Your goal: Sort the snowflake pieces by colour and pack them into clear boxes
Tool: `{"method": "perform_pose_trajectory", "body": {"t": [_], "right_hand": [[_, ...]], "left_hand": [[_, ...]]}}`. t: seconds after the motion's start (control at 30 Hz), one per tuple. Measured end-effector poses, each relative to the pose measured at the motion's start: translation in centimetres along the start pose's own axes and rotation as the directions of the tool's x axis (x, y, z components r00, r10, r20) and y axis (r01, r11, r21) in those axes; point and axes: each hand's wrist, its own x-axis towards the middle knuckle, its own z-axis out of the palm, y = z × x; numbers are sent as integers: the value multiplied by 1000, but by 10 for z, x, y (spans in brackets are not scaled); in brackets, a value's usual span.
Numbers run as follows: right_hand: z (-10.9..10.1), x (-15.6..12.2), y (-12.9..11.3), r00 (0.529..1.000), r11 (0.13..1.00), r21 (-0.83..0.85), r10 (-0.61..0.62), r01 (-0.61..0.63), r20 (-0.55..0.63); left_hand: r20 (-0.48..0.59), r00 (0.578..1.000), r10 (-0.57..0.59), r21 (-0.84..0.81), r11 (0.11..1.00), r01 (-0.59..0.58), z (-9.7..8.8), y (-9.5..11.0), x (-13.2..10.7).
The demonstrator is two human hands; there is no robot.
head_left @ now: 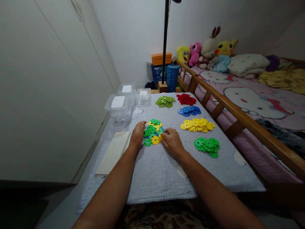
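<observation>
A mixed pile of green, yellow and blue plastic snowflake building discs [150, 130] lies between my hands on the cloth-covered table. At its left edge rests my left hand [137, 134], fingers stretched out along the pile and holding nothing. On the other side, my right hand [173, 142] pinches a yellow snowflake disc [163, 137] between thumb and fingers, partly hidden by them. Sorted by colour, more discs lie to the right: a light green heap [165, 101], a red heap [186, 99], a blue heap [189, 111], a yellow heap [197, 125] and a green heap [206, 146].
Clear plastic boxes [118, 109] with white labels stand at the back left. A folded cream cloth [113, 154] lies left of my left forearm. Behind the table rises a black pole [165, 44] on a wooden block. A wooden bed rail [228, 111] runs along the right.
</observation>
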Motion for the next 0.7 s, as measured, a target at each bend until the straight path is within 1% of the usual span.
{"method": "perform_pose_trajectory", "body": {"t": [0.1,0.17,0.27,0.33,0.47,0.53,0.6,0.67,0.7], "right_hand": [[4,0,6,998,992,130,15,-7,-62],[5,-1,9,993,970,242,52,-24,-110],[3,1,16,968,920,380,175,-95,-181],[-3,3,24,926,895,418,278,-154,-255],[-17,8,56,805,890,398,399,-223,-440],[-21,10,74,753,876,396,452,-274,-479],[-23,10,88,711,862,382,495,-332,-500],[-23,10,97,682,858,345,513,-381,-522],[-23,10,100,675,858,322,514,-401,-530]], "left_hand": [[-4,1000,8,11,1000,-8,0,0,0],[-5,1000,12,13,1000,-12,0,0,0],[1,1000,7,7,1000,-7,0,-2,1],[6,1000,9,15,1000,-9,-1,-3,2],[17,1000,8,42,999,-9,-1,-6,3],[21,1000,0,56,998,-1,-1,-5,4],[23,1000,-10,70,998,8,0,-5,4],[25,1000,-16,78,997,14,0,-4,4],[26,1000,-18,81,997,15,0,-3,4]]}}
